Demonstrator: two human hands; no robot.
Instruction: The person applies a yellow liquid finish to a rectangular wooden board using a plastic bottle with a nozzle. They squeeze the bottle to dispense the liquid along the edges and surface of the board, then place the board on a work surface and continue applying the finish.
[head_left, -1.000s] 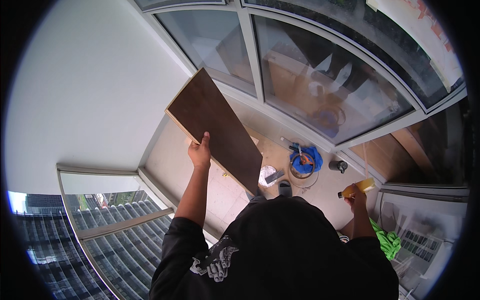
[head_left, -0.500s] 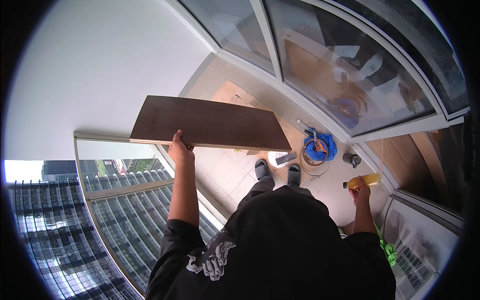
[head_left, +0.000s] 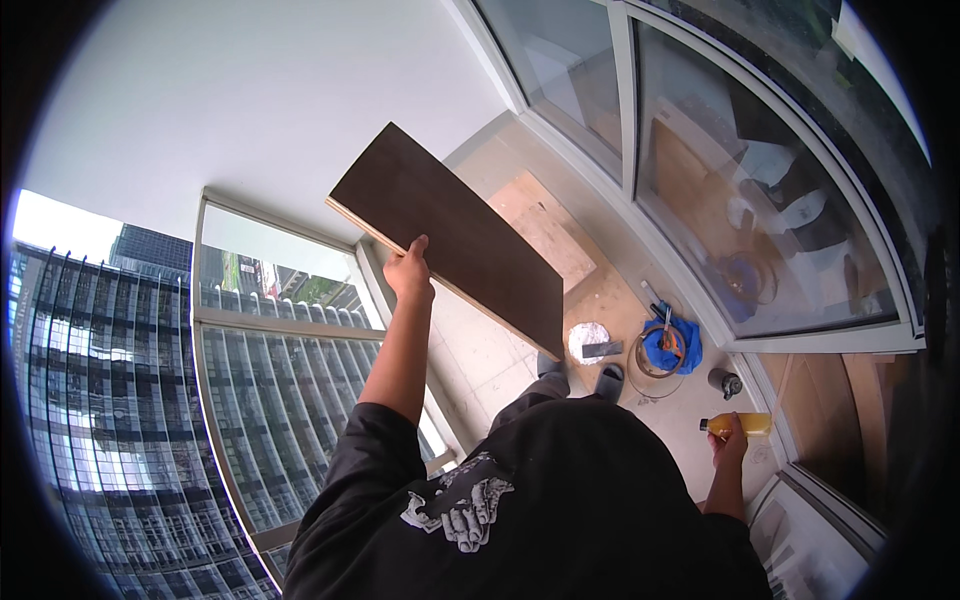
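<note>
white wall (head_left: 250, 90) | glass doors (head_left: 760, 200) (reflective) | bare floor (head_left: 600, 290) — daylight

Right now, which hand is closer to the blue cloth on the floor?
The right hand, which holds a yellow bottle just below and right of the blue cloth. The left hand is far off to the left, raised and gripping the dark wooden plank.

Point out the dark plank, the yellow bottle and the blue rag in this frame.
dark plank (head_left: 450, 235), head view, middle of its dark top face.
yellow bottle (head_left: 742, 424), head view, its yellow body beside the fingers.
blue rag (head_left: 682, 350), head view, its right fold on the floor.
</note>
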